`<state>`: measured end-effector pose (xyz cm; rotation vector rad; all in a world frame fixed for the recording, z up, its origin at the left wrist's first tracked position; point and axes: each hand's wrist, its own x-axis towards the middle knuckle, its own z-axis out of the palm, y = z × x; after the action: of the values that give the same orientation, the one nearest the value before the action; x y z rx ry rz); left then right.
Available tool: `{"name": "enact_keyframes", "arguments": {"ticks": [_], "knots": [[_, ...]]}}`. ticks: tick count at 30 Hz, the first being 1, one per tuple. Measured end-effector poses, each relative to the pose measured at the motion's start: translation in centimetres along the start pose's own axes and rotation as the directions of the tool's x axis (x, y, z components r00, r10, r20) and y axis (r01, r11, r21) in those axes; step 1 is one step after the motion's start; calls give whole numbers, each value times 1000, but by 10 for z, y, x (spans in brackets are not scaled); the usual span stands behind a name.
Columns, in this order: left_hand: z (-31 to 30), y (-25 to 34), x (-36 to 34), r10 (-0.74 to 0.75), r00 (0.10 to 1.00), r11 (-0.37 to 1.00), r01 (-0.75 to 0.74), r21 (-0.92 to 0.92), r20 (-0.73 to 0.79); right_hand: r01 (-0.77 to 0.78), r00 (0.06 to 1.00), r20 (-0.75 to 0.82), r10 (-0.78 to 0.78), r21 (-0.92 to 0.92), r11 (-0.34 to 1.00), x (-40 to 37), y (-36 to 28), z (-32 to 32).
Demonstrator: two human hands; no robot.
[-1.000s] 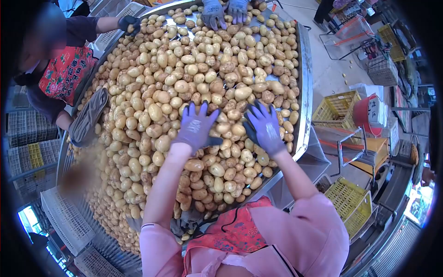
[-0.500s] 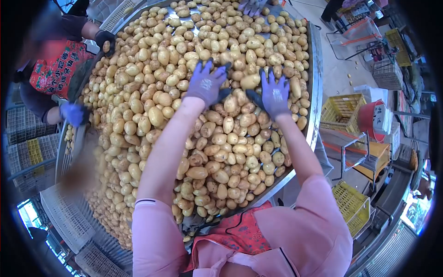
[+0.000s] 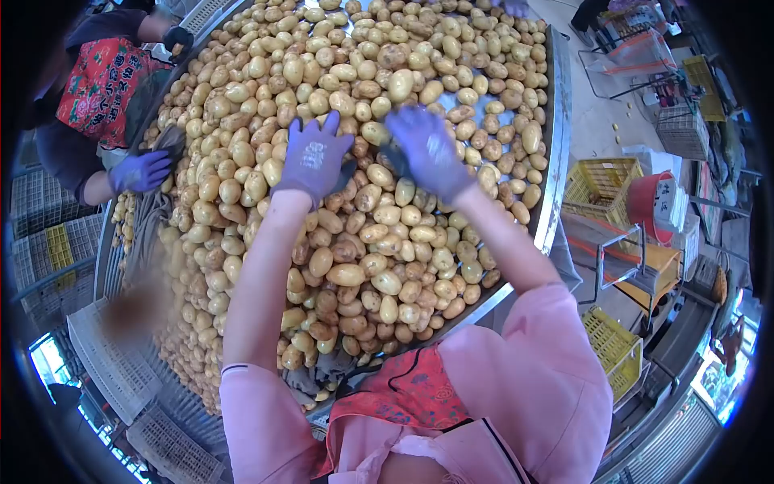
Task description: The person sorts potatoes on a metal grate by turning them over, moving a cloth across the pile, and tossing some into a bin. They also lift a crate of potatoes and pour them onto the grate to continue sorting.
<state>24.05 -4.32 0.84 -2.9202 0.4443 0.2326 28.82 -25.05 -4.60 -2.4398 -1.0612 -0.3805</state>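
Observation:
A large heap of potatoes (image 3: pixel 347 275) covers a metal sorting table (image 3: pixel 555 145). In a purple glove with dark fingertips, my left hand (image 3: pixel 314 159) lies on the heap, its fingers spread and nothing held. Also purple-gloved, my right hand (image 3: pixel 430 153) rests to the right of it, back upward, blurred by motion. Its fingers look stretched out over the potatoes, and its dark thumb side touches some of them. The palms and whatever lies under them are hidden. Right of this hand, patches of the table surface show between scattered potatoes.
A co-worker in a red patterned apron (image 3: pixel 103 89) stands at the left edge, one gloved hand (image 3: pixel 140 170) beside the heap. Another gloved hand (image 3: pixel 513 7) shows at the far edge. Yellow crates (image 3: pixel 601 184) and a red bucket (image 3: pixel 650 211) stand on the right.
My left hand has moved left and slightly nearer. My right hand has swept left, and more table surface shows to its right. The co-worker's lower hand has shifted right onto the table's edge.

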Motion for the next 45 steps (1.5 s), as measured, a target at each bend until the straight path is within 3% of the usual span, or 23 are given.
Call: {"name": "enact_keyframes", "arguments": {"ticks": [1,3,5,9,11,14,15,18,19,21,23,25,27,29,31,32,33,35,38,39,41,43,45], "knots": [[-13,13,-5,31,994,999,-26,-45,101,44,985,158,-65,135,990,-31,-20,1],[-7,40,-22,149,983,972,-126,-197,108,-8,981,193,-12,102,995,-81,-46,-3],[12,80,-47,65,998,930,-69,-360,-21,-172,965,211,158,50,984,-110,-54,-22],[-4,122,-91,166,984,926,-178,-334,-65,-386,904,137,405,-146,911,-170,-45,-51],[-1,138,-110,198,980,891,-193,-411,-32,-604,751,144,644,-244,759,-196,-48,-56],[8,159,-128,257,966,864,-242,-442,-25,-498,797,219,564,-291,817,-218,-41,-49],[10,165,-130,287,956,873,-284,-396,-52,-517,749,311,585,-278,810,-218,-35,-39],[0,167,-127,273,962,824,-230,-518,8,-577,725,216,654,-330,747,-184,-18,-19],[-1,167,-126,268,964,803,-222,-553,3,-573,704,282,651,-316,756,-157,-13,-32],[-3,165,-125,242,969,802,-230,-551,-53,-463,812,193,552,-365,808,-120,9,-23],[-9,157,-130,189,976,809,-215,-548,-104,-562,767,129,628,-335,756,-85,36,20],[-18,145,-147,86,994,846,-105,-523,-60,-395,869,125,479,-408,823,-50,66,40],[-31,127,-172,-67,995,874,21,-485,-77,-319,864,179,471,-530,786,-26,99,77],[-42,109,-206,-253,967,850,208,-484,-28,-417,874,77,480,-389,821,-8,125,97],[-40,97,-257,-473,880,816,453,-360,36,-416,741,371,560,-401,816,18,130,73],[-40,89,-284,-564,825,783,548,-294,34,-426,804,282,523,-340,838,22,117,57],[-42,82,-313,-653,757,734,641,-221,26,-417,766,352,538,-366,832,29,104,38],[-44,74,-371,-797,601,596,798,-89,62,-308,894,257,368,-245,919,21,36,-7],[-34,87,-436,-913,191,206,979,3,360,60,998,-42,-53,210,976,-13,-50,-24],[-23,94,-445,-917,177,191,982,2,359,157,987,-92,-134,320,934,-18,-81,-30],[12,106,-459,-785,163,-72,934,-350,597,170,982,-19,-187,518,838,-21,-118,-25],[75,131,-466,-922,197,78,937,-339,334,206,972,-3,-236,494,845,-15,-146,-16],[73,135,-456,-959,160,61,924,-378,235,121,934,277,-225,349,929,-2,-170,-4]]}}
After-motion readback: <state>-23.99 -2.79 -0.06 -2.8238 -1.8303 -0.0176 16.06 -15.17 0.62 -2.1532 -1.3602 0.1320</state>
